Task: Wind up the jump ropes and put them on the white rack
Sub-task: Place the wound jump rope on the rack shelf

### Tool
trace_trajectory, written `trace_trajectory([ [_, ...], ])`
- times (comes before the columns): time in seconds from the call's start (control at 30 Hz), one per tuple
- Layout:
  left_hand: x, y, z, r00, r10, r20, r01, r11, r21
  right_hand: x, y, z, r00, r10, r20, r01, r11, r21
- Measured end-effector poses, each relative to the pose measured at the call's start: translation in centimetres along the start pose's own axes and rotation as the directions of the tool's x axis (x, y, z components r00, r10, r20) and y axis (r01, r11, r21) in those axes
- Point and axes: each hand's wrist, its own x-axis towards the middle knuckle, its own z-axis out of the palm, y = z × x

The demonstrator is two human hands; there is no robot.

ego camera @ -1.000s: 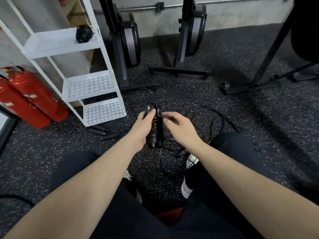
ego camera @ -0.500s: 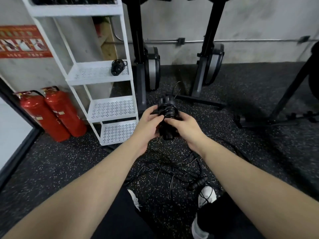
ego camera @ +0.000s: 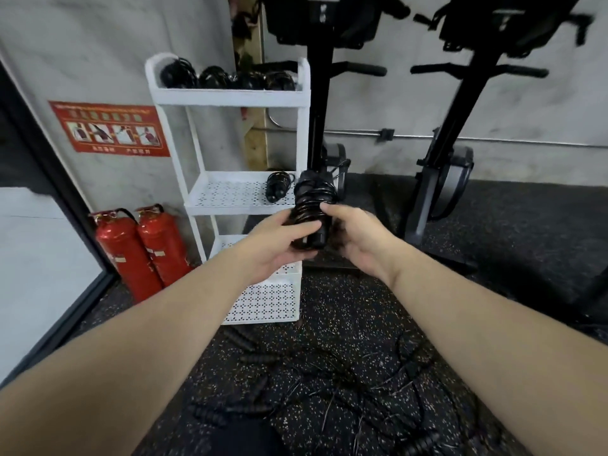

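Note:
A black jump rope, wound tight around its two handles, is held up in front of the white rack. My left hand grips the bundle from the left, thumb across the coils. My right hand holds its right side with curled fingers. Several wound ropes lie on the rack's top shelf, and one wound rope rests on the second shelf. Loose black ropes and handles lie tangled on the floor below my arms.
Two red fire extinguishers stand left of the rack against the wall. Black exercise machines stand right behind the rack and further right. A dark door frame runs along the left. The floor is speckled black rubber.
The view has risen and moved closer to the rack, so its top shelf now shows. Both hands have lifted the wound rope from near the floor to the height of the second shelf.

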Motion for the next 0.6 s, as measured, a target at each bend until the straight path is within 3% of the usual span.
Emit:
trace_trajectory([
  [0.2, 3.9, 0.8, -3.8, 0.996, 0.018, -0.086, -0.034, 0.981, -0.193, 6.2, -0.4, 4.0, 1.0, -0.024, 0.019, 0.026, 0.989, -0.148],
  [0.33, 7.4, 1.2, -6.9, 0.987, 0.021, -0.158, -0.062, 0.963, -0.261, 10.5, 0.7, 5.1, 0.993, -0.116, -0.029, 0.094, 0.909, -0.407],
  [0.4, 9.3, 1.5, -8.7, 0.975, 0.032, -0.218, -0.086, 0.966, -0.243, 12.0, 1.2, 5.0, 0.977, -0.208, 0.056, 0.197, 0.758, -0.622],
  [0.47, 11.3, 1.8, -10.6, 0.954, 0.054, -0.296, -0.113, 0.976, -0.185, 13.6, 1.8, 5.1, 0.949, -0.257, 0.184, 0.296, 0.517, -0.803],
  [0.6, 15.8, 2.5, -13.5, 0.887, 0.107, -0.45, -0.162, 0.983, -0.085, 17.3, 3.2, 6.0, 0.887, -0.214, 0.409, 0.422, 0.015, -0.907],
])
